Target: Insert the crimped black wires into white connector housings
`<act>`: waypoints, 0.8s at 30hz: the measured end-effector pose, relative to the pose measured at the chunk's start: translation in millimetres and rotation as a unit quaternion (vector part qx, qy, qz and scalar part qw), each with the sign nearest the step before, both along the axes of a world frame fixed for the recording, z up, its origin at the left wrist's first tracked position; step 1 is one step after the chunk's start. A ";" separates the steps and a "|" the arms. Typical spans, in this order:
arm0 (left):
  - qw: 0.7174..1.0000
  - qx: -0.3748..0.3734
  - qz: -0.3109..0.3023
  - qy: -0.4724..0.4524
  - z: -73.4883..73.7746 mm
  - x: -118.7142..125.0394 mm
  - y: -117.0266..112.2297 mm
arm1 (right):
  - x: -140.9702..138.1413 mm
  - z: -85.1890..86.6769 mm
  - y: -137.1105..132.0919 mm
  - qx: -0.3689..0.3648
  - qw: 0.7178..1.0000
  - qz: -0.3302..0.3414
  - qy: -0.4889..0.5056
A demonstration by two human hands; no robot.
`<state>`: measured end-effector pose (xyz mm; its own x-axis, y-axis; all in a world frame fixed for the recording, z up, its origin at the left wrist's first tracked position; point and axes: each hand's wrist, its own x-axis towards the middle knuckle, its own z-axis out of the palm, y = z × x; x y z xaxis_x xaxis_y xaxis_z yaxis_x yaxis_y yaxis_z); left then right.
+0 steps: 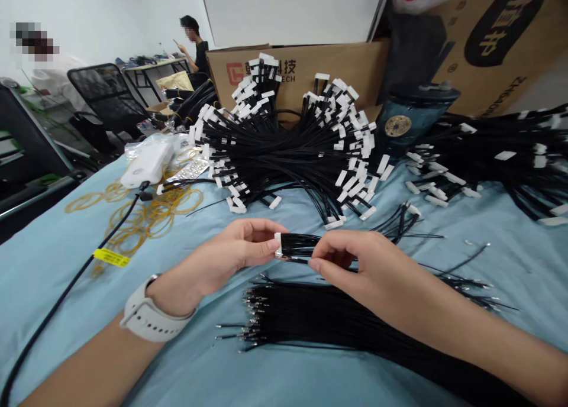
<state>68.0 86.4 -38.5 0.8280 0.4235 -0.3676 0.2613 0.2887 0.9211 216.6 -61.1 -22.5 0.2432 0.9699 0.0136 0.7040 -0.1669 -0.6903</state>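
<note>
Between the thumb and fingers of my left hand is a white plug connector, with several black wires running out of it to the right. My right hand pinches a single black wire close to its end, whose tip lies at the lower edge of the connector. Whether that tip is inside the connector I cannot tell. Below both hands lies a thick bundle of loose black wires with bare metal terminals at the left end. My right forearm covers part of it.
A large pile of finished-looking cables with white connectors stands behind my hands, more cables at the right. A dark blue tumbler, yellow rubber bands, a white power bank and a cardboard box surround them. Two people sit further back.
</note>
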 end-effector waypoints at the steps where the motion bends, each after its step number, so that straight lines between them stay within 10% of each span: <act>1: 1.000 0.004 0.000 -0.002 -0.2 -0.1 0.0 | 0.9 0.2 0.3 -0.005 1.000 -0.005 0.001; 24: 0.999 0.025 -0.035 -0.005 -0.6 0.1 1.8 | 2.7 -4.7 5.3 -0.010 1.000 -0.002 0.022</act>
